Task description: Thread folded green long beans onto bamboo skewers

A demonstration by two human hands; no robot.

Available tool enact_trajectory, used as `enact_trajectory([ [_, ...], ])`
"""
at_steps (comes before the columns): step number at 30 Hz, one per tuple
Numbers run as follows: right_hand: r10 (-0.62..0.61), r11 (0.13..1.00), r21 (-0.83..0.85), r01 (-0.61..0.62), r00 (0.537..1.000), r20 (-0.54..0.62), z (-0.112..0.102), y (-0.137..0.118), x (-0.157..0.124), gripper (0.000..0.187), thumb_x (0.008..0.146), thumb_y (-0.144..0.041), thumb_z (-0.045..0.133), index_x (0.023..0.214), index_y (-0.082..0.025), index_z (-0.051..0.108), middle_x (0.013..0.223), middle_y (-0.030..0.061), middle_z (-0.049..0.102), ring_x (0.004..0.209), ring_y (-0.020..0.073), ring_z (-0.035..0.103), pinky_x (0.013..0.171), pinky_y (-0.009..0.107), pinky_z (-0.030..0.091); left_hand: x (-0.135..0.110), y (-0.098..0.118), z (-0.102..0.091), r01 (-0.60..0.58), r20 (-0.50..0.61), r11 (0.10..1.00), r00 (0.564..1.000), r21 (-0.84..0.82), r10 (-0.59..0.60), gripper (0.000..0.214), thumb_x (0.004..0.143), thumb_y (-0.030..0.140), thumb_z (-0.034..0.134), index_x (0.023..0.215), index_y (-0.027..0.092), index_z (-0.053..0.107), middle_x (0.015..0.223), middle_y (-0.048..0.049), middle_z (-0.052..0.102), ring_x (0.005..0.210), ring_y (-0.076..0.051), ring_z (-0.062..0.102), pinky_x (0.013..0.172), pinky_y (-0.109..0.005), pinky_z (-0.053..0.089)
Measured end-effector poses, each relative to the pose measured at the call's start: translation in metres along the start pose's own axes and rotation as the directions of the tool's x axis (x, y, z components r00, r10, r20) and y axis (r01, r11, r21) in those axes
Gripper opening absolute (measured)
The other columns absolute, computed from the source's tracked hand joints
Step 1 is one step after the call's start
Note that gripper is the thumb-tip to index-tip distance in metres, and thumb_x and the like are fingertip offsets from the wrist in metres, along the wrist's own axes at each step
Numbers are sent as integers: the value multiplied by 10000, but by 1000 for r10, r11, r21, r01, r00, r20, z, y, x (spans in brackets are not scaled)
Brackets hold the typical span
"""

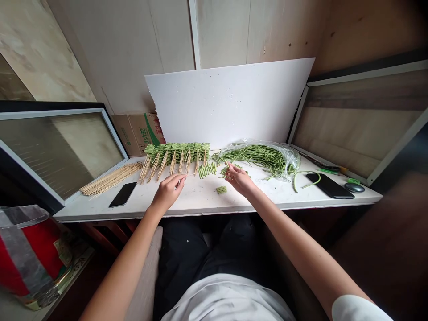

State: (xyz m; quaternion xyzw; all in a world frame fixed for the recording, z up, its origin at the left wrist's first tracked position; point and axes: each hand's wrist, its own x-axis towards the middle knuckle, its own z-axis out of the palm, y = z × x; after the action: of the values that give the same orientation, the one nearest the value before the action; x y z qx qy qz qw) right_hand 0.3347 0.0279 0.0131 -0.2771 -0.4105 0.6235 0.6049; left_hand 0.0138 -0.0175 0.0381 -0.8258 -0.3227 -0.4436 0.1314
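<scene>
Pinching a part-loaded skewer (204,170) by its bare end, your left hand (168,191) is closed on the stick. Your right hand (239,179) nips a cut bean piece (228,167) just beside the tip. Finished skewers (177,154) lie stacked beyond. The bare sticks (110,178) and bagged long beans (267,157) suggest that much remains.

On the white bench (200,203) lies an open bag of long beans (267,156). Just left of the bag, the right hand (240,179) curls its fingers among scattered cut bean pieces (221,190); whether it pinches one cannot be told. Farther left of the bag, the left hand (168,191) pinches a skewer (206,170) threaded with bean pieces. Well left of the bag lie finished skewers (177,154) and bare sticks (110,178).
</scene>
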Motion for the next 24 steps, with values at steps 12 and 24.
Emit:
enact_trajectory([
  [12,69,997,-31,-67,995,76,8,-5,-4,234,884,-445,814,1031,-268,767,1085,42,739,928,165,682,778,256,571,1,-5,5,2,8,1000,1000,18,-3,248,1056,186,528,1211,181,721,1028,-99,759,829,-197,703,827,-355,591],
  [24,23,995,-96,-18,999,50,3,-3,22,300,846,-475,851,1025,-241,799,1222,78,781,1221,238,698,888,281,593,14,-24,20,-16,-10,1000,1000,24,16,226,1050,166,544,1203,180,709,1017,-85,757,813,-178,692,786,-326,575],
])
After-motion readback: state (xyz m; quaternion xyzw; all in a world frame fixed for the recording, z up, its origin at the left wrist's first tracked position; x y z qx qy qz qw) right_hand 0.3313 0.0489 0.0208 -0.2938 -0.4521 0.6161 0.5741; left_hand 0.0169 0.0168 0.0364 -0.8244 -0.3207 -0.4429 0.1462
